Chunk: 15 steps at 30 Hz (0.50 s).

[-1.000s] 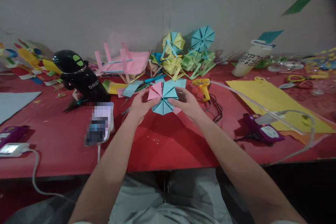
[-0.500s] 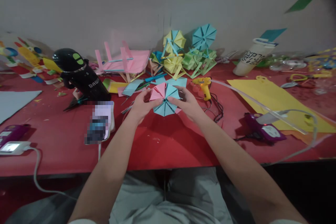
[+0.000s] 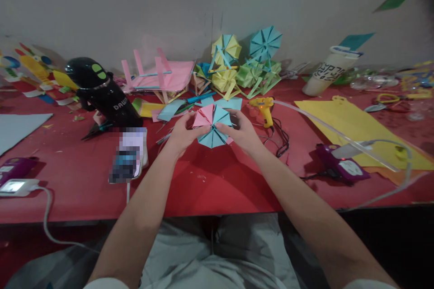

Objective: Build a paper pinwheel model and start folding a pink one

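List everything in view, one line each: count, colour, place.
paper pinwheel: one, blue and pink, held over the table's middle.
glue gun: one, yellow, just right of the pinwheel.
paper wheels: several, yellow, green, blue, piled at the wall.
pink frame: one, pink, left of that pile.
bottle: one, black, left of centre.
phone: one, screen blurred, beside the left forearm.
paper sheet: one, yellow, right side.
cup: one, white with black lettering, far right.
table: one, red.
left hand: one, grips the pinwheel's left edge.
right hand: one, grips its right edge.
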{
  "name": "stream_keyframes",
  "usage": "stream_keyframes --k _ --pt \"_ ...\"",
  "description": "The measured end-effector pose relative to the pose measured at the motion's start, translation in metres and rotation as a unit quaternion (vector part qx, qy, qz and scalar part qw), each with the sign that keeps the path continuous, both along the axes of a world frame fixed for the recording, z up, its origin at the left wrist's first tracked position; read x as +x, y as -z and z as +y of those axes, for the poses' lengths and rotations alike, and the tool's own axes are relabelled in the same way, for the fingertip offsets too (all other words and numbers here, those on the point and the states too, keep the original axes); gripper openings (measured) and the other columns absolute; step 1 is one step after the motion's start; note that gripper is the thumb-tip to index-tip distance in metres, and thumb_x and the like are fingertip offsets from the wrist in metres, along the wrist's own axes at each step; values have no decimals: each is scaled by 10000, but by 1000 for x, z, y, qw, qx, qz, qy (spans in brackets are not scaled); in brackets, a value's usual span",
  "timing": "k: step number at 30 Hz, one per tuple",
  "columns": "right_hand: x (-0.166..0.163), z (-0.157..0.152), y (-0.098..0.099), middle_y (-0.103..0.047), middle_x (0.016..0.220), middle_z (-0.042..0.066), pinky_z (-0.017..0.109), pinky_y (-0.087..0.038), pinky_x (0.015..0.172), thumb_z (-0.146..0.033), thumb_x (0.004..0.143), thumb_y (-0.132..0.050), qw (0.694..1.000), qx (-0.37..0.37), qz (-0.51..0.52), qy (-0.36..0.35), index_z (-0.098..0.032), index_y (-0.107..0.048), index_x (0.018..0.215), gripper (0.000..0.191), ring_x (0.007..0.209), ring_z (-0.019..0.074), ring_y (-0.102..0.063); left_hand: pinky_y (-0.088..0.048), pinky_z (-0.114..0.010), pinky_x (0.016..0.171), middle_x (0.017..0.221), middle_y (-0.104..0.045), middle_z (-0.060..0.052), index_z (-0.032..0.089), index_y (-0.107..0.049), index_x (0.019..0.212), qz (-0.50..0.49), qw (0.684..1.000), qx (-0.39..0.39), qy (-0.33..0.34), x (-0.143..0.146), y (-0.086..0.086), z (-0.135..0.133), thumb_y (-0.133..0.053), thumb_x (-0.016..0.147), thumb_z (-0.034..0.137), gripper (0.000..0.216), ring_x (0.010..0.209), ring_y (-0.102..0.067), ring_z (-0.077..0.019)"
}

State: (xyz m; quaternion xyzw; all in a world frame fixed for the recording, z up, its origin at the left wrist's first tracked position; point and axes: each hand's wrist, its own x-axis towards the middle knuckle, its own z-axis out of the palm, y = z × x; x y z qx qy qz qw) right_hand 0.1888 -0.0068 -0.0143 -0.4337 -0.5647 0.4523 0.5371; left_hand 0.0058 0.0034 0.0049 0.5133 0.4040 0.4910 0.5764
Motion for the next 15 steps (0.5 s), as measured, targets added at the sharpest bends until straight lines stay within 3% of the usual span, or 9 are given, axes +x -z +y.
stream_keyframes --k 15 --pt "1 0 -1 -637 1144 96 432 -523 904 -538 670 -782 1000 1 -12 8 -253 -524 1171 632 1056 239 -615 -452 -439 992 1135 -680 -111 157 -637 1144 -12 1000 -1 11 3 -1 0 -849 571 282 623 1071 -621 -266"
